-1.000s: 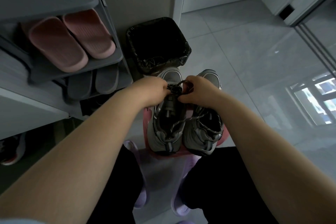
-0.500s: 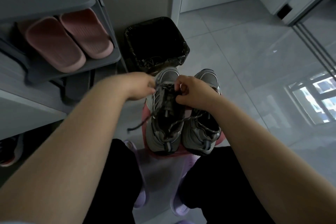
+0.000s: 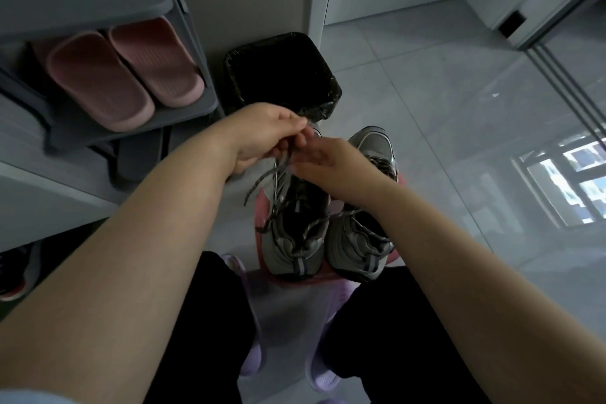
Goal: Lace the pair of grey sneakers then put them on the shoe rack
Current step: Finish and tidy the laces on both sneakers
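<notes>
Sneakers point(image 3: 288, 249): side by side on a pink stool point(image 3: 311, 280), beside the rack point(image 3: 193, 108), not yet on it.
Left hand point(image 3: 262, 134): pinches the lace point(image 3: 262, 180), lifted over the left shoe's toe end.
Right hand point(image 3: 331, 157): at the same lace; fingertips hidden, so I cannot tell its grip.
Risk: the lace end slips from the pinch; a hard tug could tip a shoe off the stool.

No text, label, brand or number can be read anywhere.
</notes>
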`<state>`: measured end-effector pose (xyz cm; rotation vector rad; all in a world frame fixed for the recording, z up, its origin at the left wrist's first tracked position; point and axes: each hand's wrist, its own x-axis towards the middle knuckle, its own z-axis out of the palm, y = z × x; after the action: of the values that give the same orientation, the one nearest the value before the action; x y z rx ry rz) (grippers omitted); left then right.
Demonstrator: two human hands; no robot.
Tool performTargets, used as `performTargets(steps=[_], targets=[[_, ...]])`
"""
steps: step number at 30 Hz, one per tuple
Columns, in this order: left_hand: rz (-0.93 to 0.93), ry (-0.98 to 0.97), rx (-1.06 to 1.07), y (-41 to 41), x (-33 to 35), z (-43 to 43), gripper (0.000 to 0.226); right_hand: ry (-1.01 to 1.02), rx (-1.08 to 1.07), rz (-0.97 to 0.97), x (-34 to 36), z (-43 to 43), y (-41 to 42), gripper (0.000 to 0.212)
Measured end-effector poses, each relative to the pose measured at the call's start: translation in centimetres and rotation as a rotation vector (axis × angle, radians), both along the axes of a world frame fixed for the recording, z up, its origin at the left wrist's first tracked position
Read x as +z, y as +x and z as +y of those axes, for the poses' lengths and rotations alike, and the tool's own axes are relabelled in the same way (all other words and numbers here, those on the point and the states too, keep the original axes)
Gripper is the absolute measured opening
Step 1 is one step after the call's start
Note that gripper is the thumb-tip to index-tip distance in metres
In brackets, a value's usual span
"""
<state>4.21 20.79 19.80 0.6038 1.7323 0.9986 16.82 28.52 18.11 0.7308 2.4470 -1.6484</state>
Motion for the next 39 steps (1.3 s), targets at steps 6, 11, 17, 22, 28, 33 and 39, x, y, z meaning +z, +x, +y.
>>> performTargets(steps=[6, 11, 17, 22, 28, 33, 39], targets=[[-0.288, 0.119, 0.166, 0.0, 1.0, -0.1, 0.016, -0.147, -0.016, 0.094, 1.1, 0.4, 0.2, 0.015], [0.064, -0.061, 0.238, -1.4, 0.0, -0.8, 0.027, 0.145, 0.005, -0.023, 1.2, 3.8, 1.2, 0.019], [0.465, -0.251, 0.145, -2.7, -0.3, -1.5, 0.023, 0.244, 0.017, -0.16, 1.0, 5.2, 1.9, 0.017], [0.809, -0.544, -0.44, -1.6, -0.5, -1.7, 0.045, 0.284, 0.043, -0.133, 0.8, 4.8, 1.5, 0.029], [0.472, 0.056, -0.327, 0.8, -0.5, -0.1, 0.02, 0.163, -0.215, 0.109, 0.1, 2.2, -0.7, 0.006], [0.675, -0.047, -0.31, -0.5, -0.7, -1.0, 0.014, 0.375, -0.201, -0.054, -0.7, 1.9, -1.1, 0.024], [0.64, -0.215, -0.265, -0.8, -2.3, -1.8, 0.002, 0.373, -0.045, -0.35, -2.1, -0.3, -2.4, 0.036]])
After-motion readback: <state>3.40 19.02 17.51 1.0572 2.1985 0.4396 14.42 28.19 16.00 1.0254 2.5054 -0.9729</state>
